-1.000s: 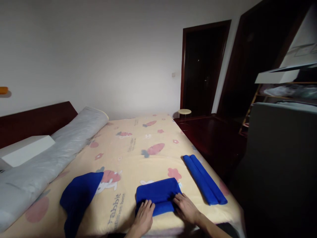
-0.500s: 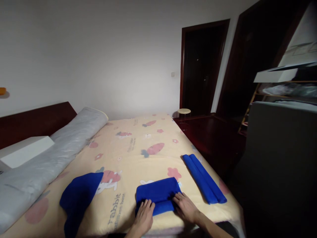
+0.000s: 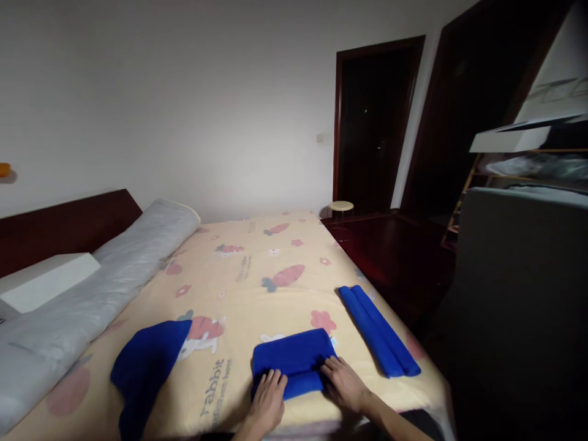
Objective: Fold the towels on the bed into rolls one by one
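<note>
A blue towel (image 3: pixel 294 352) lies partly rolled near the front edge of the bed, its near side turned over into a thick fold. My left hand (image 3: pixel 270 398) is closed on the left end of that fold, fingers curled over the top. At the right end, my right hand (image 3: pixel 344 383) grips the fold in the same way; both thumbs are hard to make out. To the right lies another blue towel (image 3: pixel 379 334), rolled from two sides into a long double roll. A crumpled blue cloth (image 3: pixel 149 361) rests to the left.
The bed has a cream sheet (image 3: pixel 257 312) with carrots and rabbits. A rolled grey quilt (image 3: pixel 124 269) and a white box (image 3: pixel 50 278) lie along the headboard (image 3: pixel 68 223). Beyond the bed's right edge stand a round stool (image 3: pixel 341 206), a dark panel (image 3: pixel 519 294) and shelves (image 3: pixel 519 162).
</note>
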`<state>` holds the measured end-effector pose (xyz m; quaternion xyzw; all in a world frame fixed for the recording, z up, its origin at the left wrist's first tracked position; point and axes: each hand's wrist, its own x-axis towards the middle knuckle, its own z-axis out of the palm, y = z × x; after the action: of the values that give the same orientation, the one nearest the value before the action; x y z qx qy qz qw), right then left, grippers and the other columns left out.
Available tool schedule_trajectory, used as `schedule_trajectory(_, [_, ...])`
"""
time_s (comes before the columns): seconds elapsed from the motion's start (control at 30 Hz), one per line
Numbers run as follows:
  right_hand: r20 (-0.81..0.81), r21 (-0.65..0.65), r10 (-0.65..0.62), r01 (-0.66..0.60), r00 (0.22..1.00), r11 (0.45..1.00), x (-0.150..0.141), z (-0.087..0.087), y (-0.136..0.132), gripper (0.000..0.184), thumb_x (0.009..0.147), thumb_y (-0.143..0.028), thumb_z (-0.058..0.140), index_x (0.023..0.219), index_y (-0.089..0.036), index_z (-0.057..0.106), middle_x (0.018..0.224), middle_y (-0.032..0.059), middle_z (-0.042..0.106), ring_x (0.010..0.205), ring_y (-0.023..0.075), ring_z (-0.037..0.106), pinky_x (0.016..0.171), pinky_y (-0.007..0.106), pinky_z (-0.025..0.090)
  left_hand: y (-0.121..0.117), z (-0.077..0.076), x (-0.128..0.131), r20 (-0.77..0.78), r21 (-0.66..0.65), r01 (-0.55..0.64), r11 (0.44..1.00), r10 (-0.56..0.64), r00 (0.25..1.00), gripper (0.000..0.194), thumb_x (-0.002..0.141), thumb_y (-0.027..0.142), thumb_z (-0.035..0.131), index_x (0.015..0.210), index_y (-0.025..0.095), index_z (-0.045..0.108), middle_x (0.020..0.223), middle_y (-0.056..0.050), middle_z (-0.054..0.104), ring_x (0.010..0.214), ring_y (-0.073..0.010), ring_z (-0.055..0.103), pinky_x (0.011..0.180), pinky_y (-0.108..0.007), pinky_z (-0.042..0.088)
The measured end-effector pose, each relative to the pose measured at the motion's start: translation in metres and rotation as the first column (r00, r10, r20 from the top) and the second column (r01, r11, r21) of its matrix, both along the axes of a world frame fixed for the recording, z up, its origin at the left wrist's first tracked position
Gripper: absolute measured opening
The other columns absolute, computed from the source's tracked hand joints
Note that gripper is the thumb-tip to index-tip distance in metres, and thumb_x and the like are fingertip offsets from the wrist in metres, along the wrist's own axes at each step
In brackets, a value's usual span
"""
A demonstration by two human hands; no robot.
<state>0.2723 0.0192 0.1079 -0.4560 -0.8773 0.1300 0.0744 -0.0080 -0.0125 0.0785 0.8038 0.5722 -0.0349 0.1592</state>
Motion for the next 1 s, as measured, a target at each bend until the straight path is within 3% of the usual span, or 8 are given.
schedule_trajectory(0.23, [0.002,0.003,-0.002,0.002,1.0,1.0,0.0,-0.001,0.001,0.036,0.072,-0.021,0.05,0.106,-0.017,0.062,0.108,0.0124,0.063,0.105,0.0297,0.054,0.097,0.044,0.037,0.004,-0.012,0.0,-0.007,-0.001,-0.026,1.0,0.026,1.0,0.06,0.085,0.023,0.038,0.144,0.024,0.036,0.155,-0.005,0.034,0.145,-0.0234,0.023,0.121,-0.044,0.016])
schedule_trajectory(0.43, [-0.01,0.001,0.005,-0.005,1.0,1.0,0.0,-0.001,0.0,0.037,0.072,-0.021,0.05,0.107,-0.016,0.062,0.108,0.013,0.063,0.105,0.03,0.053,0.098,0.045,0.036,0.003,-0.004,0.002,-0.036,-0.047,-0.037,0.998,0.035,0.999,0.062,0.083,0.021,0.039,0.146,0.024,0.034,0.157,-0.005,0.031,0.146,-0.024,0.02,0.121,-0.045,0.015])
schedule_trajectory(0.6, [0.006,0.014,0.003,-0.003,1.0,1.0,0.0,-0.002,0.001,0.035,0.072,-0.02,0.049,0.104,-0.017,0.062,0.107,0.0126,0.063,0.103,0.0297,0.053,0.096,0.044,0.037,0.0,0.003,0.003,-0.016,-0.004,-0.032,0.999,0.031,0.999,0.06,0.084,0.021,0.038,0.144,0.025,0.036,0.156,-0.004,0.034,0.145,-0.0232,0.023,0.121,-0.044,0.018])
schedule_trajectory(1.0, [-0.002,0.016,-0.002,0.002,1.0,1.0,-0.001,0.0,-0.001,0.034,0.072,-0.022,0.048,0.103,-0.017,0.062,0.106,0.0123,0.063,0.102,0.0295,0.053,0.094,0.044,0.038,0.001,0.0,0.002,-0.026,-0.017,-0.036,0.999,0.035,0.999,0.061,0.084,0.021,0.039,0.145,0.026,0.034,0.156,-0.003,0.032,0.145,-0.0231,0.022,0.121,-0.043,0.017])
